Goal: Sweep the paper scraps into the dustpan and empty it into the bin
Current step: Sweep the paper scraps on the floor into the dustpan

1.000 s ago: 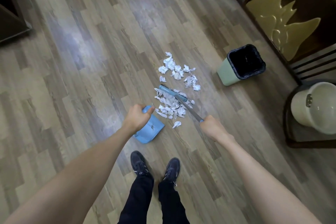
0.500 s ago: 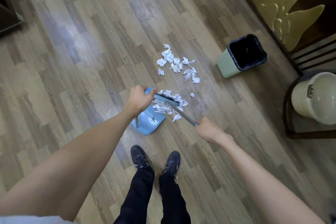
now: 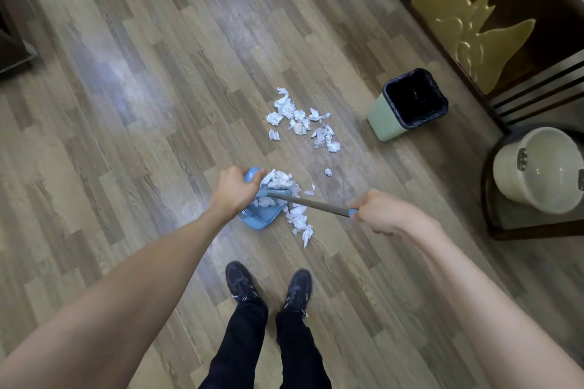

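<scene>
Wood-grain laminate floor (image 3: 132,142) fills your view, with dark furniture along the right edge; your two shoes point toward twelve o'clock near the bottom centre. Your left hand (image 3: 232,193) is closed around the handle of the blue dustpan (image 3: 260,220), which sits on the floor just ahead of your feet; your right hand (image 3: 380,213) is clenched on the end of the brush handle (image 3: 311,205), whose long axis runs from that fist at about three o'clock across to the pan at nine, the brush head lying over the pan among the scraps.

Paper scraps lie in three groups: a heap in and on the dustpan (image 3: 278,181); a spill (image 3: 300,221) just off the pan's right edge, trailing toward five o'clock from it; and a far cluster (image 3: 300,120) at about one o'clock from the pan, well apart from it, with one stray piece (image 3: 328,172) between. The spilled trail lies between the pan and your right hand, so the brush is the nearer tool; I judge a short pull toward nine o'clock would gather it, then the far cluster needs a longer draw toward you.

The green bin (image 3: 407,104), lined with a black bag, stands at about two o'clock from the pan, nearer your right side; I can make out nothing inside it. A pale bucket (image 3: 537,167) at three o'clock looks empty.
</scene>
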Tool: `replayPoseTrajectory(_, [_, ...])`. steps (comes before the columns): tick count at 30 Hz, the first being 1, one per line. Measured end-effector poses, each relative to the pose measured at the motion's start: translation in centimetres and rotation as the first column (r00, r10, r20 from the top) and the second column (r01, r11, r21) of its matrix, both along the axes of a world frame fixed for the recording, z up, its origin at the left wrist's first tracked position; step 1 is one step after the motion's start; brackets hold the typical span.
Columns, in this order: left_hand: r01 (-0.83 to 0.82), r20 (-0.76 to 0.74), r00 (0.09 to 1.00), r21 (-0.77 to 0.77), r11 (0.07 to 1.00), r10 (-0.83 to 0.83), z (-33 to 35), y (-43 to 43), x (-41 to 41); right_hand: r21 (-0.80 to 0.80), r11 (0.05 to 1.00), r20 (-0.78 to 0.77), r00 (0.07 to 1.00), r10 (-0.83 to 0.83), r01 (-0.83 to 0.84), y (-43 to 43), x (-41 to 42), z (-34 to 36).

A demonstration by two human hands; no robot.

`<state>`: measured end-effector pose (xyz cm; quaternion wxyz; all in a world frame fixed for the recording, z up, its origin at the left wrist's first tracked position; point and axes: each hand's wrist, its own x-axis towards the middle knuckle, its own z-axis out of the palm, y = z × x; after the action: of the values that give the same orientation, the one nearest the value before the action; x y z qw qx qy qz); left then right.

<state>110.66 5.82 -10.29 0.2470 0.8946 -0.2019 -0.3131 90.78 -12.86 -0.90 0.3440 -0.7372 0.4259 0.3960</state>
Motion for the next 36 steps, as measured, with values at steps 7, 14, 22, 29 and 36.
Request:
replayPoseTrajectory(7, [0.047,0.033,0.998,0.018,0.999,-0.047,1.4,-0.2,0.7,-0.045,0.985,0.023,0.986,-0.167,0.168,-2.0,-0.1,-0.1])
replayPoseTrajectory(14, [0.059,0.033,0.998,0.042,0.997,-0.06,-0.1,2.5,0.1,-0.169,0.981,0.111,0.991,-0.08,0.098,0.9,1.4,-5.4])
replayPoseTrajectory(22, [0.055,0.033,0.998,0.077,0.996,-0.057,0.1,6.8,-1.5,-0.222,0.975,-0.013,1.0,-0.006,0.003,4.1,-2.7,-7.8])
replayPoseTrajectory(29, [0.094,0.011,0.995,0.08,0.992,-0.096,-0.1,8.9,-4.5,-0.159,0.969,0.041,0.982,-0.187,0.191,3.3,-7.0,-4.7])
replayPoseTrajectory(36, [0.216,-0.027,0.976,0.066,0.974,-0.214,-1.4,8.3,-7.8,0.153,0.574,-0.076,0.588,-0.805,0.805,8.8,-9.1,-5.1])
